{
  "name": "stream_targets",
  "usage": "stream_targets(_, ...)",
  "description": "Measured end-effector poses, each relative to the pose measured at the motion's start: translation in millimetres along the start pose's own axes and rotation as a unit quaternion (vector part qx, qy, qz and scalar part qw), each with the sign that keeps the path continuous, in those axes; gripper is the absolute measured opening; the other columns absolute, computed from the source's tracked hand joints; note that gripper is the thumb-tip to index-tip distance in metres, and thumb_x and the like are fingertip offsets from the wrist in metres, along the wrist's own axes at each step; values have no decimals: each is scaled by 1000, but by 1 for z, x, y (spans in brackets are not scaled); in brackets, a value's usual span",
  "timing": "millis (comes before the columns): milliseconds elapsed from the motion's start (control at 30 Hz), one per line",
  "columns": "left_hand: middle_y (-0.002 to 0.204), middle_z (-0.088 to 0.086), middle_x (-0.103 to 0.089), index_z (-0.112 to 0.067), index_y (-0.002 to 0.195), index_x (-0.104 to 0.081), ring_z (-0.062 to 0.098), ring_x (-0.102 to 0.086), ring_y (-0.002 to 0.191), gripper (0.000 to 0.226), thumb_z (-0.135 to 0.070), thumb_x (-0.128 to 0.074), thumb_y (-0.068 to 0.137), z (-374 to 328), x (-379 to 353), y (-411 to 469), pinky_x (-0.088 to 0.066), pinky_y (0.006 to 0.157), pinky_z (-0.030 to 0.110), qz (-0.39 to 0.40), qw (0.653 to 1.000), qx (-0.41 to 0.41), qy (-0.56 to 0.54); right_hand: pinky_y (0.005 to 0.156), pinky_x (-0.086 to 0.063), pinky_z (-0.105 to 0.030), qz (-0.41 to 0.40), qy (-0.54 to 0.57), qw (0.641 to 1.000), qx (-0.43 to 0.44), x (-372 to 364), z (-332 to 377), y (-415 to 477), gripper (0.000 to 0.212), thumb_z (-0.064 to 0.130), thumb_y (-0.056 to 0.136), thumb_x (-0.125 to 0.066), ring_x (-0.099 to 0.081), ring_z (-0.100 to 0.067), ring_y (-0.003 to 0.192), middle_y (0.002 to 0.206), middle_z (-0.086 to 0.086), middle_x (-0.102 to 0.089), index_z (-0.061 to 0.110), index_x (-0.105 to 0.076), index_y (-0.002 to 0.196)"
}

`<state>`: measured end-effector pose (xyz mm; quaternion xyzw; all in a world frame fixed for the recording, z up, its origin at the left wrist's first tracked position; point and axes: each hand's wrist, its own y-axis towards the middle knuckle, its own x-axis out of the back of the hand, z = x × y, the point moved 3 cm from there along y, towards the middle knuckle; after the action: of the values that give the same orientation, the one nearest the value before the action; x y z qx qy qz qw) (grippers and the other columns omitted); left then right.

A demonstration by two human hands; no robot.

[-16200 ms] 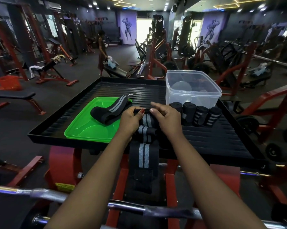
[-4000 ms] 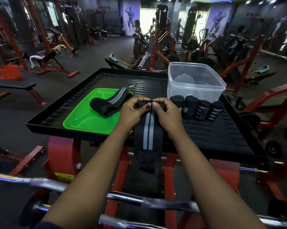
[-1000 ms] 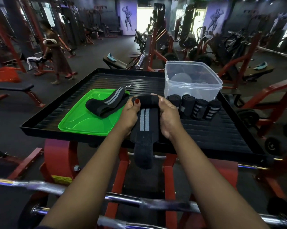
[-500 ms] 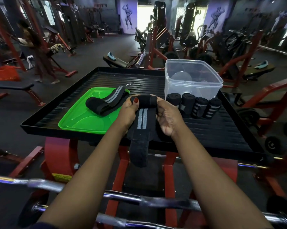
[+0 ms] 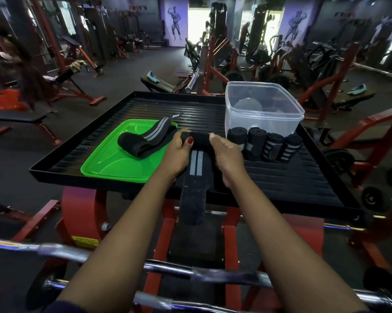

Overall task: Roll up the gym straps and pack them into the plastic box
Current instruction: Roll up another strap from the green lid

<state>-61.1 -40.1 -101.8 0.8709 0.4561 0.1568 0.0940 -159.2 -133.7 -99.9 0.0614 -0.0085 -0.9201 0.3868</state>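
Head view: one black ribbed table [image 5: 292, 177] on a red frame.

- Strap [image 5: 196, 163], black with two grey stripes: the far end is wound into a roll and the tail hangs over the table's near edge.
- Left hand [image 5: 177, 154]: fingers curled round the left end of the roll, thumb on top.
- Right hand [image 5: 227, 157]: fingers curled round the right end of the roll.
- Plastic box [image 5: 263, 122], clear: stands at the far right of the table.
- Rolled straps [image 5: 265, 144], four: in a row, touching one another, just in front of the plastic box.
- Green tray [image 5: 113, 163]: on the left of the table.
- Loose strap [image 5: 143, 141], folded and unrolled: lies on the green tray, its far end over the tray's rim.
- Barbell [image 5: 190, 272]: crosses the foreground under the forearms.
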Motion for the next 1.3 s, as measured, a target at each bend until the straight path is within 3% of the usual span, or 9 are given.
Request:
stream_targets(67, 97, -2, -56, -14, 113, -50, 13, -52, 91, 19, -5, -47, 97, -1, 2, -1, -40, 85, 25, 6, 1000, -14, 8, 80, -54, -31, -8, -12, 1000, 15, 1, 1, 0, 16, 27, 95, -58, -66, -10, 82, 86, 6, -73, 26, -74, 92)
stream_targets(233, 100, -2, -59, -18, 110, -54, 4, -55, 88, 30, 5, -52, 91, -8, 2, -3, -41, 86, 17, 6, 1000, -26, -12, 87, -54, -40, -21, -60, 997, 48, 1, 3, 3, 19, 18, 95, -56, -65, -20, 91, 95, -1, -71, 31, -69, 94)
stream_targets(500, 112, 2, -61, 0, 118, -58, -6, -61, 93, 44, 20, -57, 79, -16, 3, -8, -46, 93, 17, 22, 993, -41, -108, 78, -48, -17, -41, -88, 991, 95, 5, 7, 2, 32, 4, 96, -51, -61, -5, 89, 97, 6, -69, 32, -65, 101)
stream_targets(633, 115, 10, -64, -9, 126, -57, 7, -61, 99, 43, 6, -60, 86, -17, 1, -11, -48, 94, 22, 49, 984, -3, -171, 79, -49, -20, -72, -98, 985, 123, 9, 9, 1, 37, 2, 95, -50, -61, -7, 86, 93, 8, -68, 35, -66, 100)
stream_targets(767, 117, 11, -63, -13, 136, -50, 2, -60, 88, 38, -9, -48, 98, -16, -2, -12, -45, 66, 12, 65, 974, 39, -216, 64, -42, -5, -94, -105, 982, 126, 13, 11, 1, 36, 3, 96, -51, -54, -2, 73, 84, 10, -64, 31, -68, 108)
stream_targets(833, 116, 7, -63, -16, 137, -49, 3, -59, 94, 40, -9, -48, 98, -15, -2, -11, -47, 69, 14, 66, 972, 54, -221, 60, -39, -2, -93, -109, 981, 131, 13, 12, 0, 36, 3, 97, -51, -52, -3, 73, 86, 7, -64, 30, -69, 112)
stream_targets(1000, 116, 4, -63, -15, 136, -49, 15, -57, 110, 38, -18, -47, 99, -11, -4, -10, -46, 94, 32, 52, 965, 105, -235, 57, -38, -4, -87, -95, 983, 128, 15, 10, 1, 37, 4, 98, -50, -50, -6, 74, 84, 7, -64, 34, -68, 109)
stream_targets(1167, 121, 9, -62, -15, 137, -45, 16, -60, 106, 37, -20, -43, 101, -11, -9, -10, -50, 91, 30, 73, 962, 104, -240, 73, -48, -14, -72, -85, 986, 126, 13, 7, 3, 40, 1, 96, -51, -58, -6, 81, 90, 12, -68, 36, -69, 103)
stream_targets(1300, 108, 11, -61, -14, 124, -49, 17, -59, 92, 28, -3, -45, 98, -8, -4, -7, -48, 87, 31, 55, 983, 43, -169, 92, -52, -32, -24, -69, 991, 114, 6, 4, 3, 42, -1, 94, -52, -64, -15, 100, 108, -3, -71, 38, -67, 96)
